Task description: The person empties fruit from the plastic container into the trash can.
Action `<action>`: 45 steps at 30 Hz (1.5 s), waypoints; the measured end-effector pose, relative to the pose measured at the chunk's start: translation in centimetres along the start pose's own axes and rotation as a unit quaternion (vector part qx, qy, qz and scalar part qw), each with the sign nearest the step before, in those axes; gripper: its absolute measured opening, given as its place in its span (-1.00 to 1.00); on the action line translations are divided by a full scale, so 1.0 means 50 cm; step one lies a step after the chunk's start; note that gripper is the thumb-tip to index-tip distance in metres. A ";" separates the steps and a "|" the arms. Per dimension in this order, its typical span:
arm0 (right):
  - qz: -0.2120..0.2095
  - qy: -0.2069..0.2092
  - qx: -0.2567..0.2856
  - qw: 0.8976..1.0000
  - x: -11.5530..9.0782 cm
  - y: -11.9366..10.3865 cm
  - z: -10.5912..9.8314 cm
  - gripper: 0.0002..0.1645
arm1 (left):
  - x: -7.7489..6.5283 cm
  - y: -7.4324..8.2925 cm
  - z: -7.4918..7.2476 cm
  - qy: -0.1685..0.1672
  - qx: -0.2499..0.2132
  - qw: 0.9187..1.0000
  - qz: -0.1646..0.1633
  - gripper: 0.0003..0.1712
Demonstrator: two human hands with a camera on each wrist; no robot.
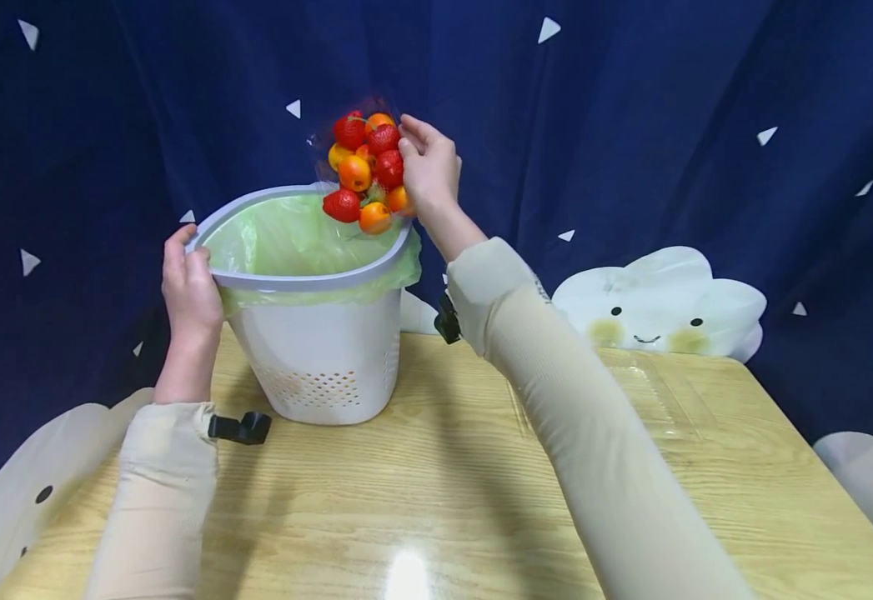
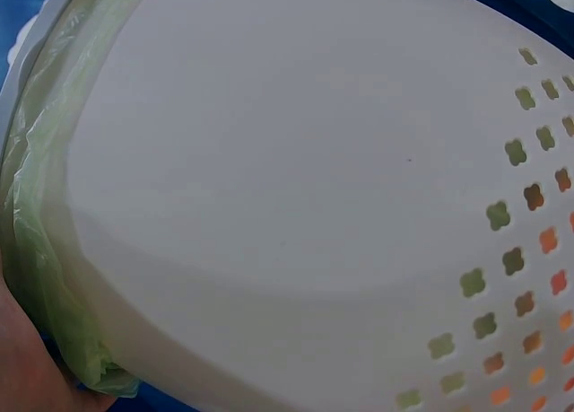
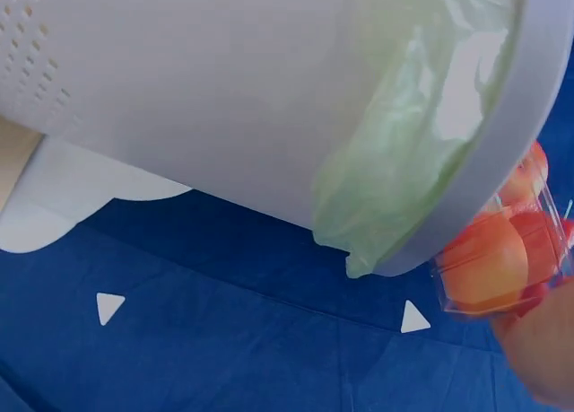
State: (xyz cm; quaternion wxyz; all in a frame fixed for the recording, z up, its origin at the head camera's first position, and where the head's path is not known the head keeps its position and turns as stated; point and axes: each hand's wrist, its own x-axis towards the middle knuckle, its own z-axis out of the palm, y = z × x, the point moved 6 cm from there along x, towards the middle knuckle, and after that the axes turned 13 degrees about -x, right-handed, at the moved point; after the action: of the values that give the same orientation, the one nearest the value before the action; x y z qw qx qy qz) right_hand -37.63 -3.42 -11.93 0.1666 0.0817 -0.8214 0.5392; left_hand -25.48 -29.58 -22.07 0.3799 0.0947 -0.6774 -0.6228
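Note:
A white waste bin (image 1: 323,350) with a grey rim (image 1: 286,282) and a green plastic liner (image 1: 263,233) stands on the table. My left hand (image 1: 192,287) grips its rim on the left side. Above the right part of the rim, my right hand (image 1: 432,171) holds a clear plastic container of red strawberries (image 1: 342,205) and small orange fruits (image 1: 354,172) by its right edge. It is tilted over the bin's mouth. Through the bin's holes (image 2: 548,240), the left wrist view shows orange and red colours. The right wrist view catches the container's corner with an orange fruit (image 3: 489,259).
On the right of the wooden table (image 1: 406,467) lies a clear plastic tray or lid (image 1: 649,396), partly behind my right forearm. A dark blue curtain (image 1: 631,125) with white triangles hangs behind. Cloud-shaped cushions or panels (image 1: 661,292) edge the table.

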 end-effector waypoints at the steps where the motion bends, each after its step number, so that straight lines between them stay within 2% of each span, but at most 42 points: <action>1: -0.015 -0.003 -0.006 1.000 0.000 -0.002 0.003 -0.57 | 0.000 0.000 0.000 0.000 0.000 1.000 0.001 -0.47; 7: -0.107 -0.025 -0.043 0.993 -0.007 -0.017 0.019 -0.57 | -0.001 0.000 0.002 -0.006 -0.001 1.000 0.003 -0.47; 11: -0.144 -0.062 -0.054 0.986 -0.015 -0.022 0.036 -0.57 | -0.003 -0.002 0.005 -0.010 -0.004 1.000 -0.005 -0.48; 18: -0.227 -0.085 -0.119 0.963 -0.033 -0.028 0.047 -0.56 | -0.003 -0.002 0.006 -0.009 -0.002 1.000 -0.006 -0.47; 24: -0.266 -0.096 -0.140 0.949 -0.042 -0.034 0.050 -0.54 | -0.003 -0.004 0.006 -0.010 -0.005 1.000 -0.006 -0.47; 26: -0.292 -0.092 -0.157 0.939 -0.047 -0.039 0.049 -0.54 | -0.003 -0.003 0.006 -0.010 -0.006 1.000 -0.003 -0.47; 32: -0.392 -0.061 -0.216 0.892 -0.068 -0.058 0.045 -0.55 | -0.001 -0.002 0.010 -0.013 -0.006 1.000 -0.004 -0.47; 35: -0.416 -0.052 -0.219 0.881 -0.075 -0.062 0.043 -0.55 | 0.001 -0.003 0.013 -0.012 -0.008 1.000 -0.007 -0.48; 37: -0.424 -0.041 -0.216 0.879 -0.077 -0.062 0.038 -0.55 | 0.002 -0.004 0.013 -0.010 -0.008 1.000 -0.008 -0.47; 39: -0.420 -0.031 -0.214 0.882 -0.077 -0.061 0.032 -0.55 | 0.003 -0.005 0.013 -0.006 -0.009 1.000 -0.007 -0.47; 45: -0.378 0.008 -0.176 0.909 -0.065 -0.052 0.002 -0.55 | 0.005 -0.004 0.014 -0.006 -0.008 1.000 -0.007 -0.47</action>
State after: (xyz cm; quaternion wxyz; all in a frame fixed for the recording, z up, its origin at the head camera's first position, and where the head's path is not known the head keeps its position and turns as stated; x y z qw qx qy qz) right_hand -33.79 -4.73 -10.90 0.3765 0.3513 -0.8090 0.2835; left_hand -26.15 -29.25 -22.13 0.3723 0.0926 -0.6737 -0.6316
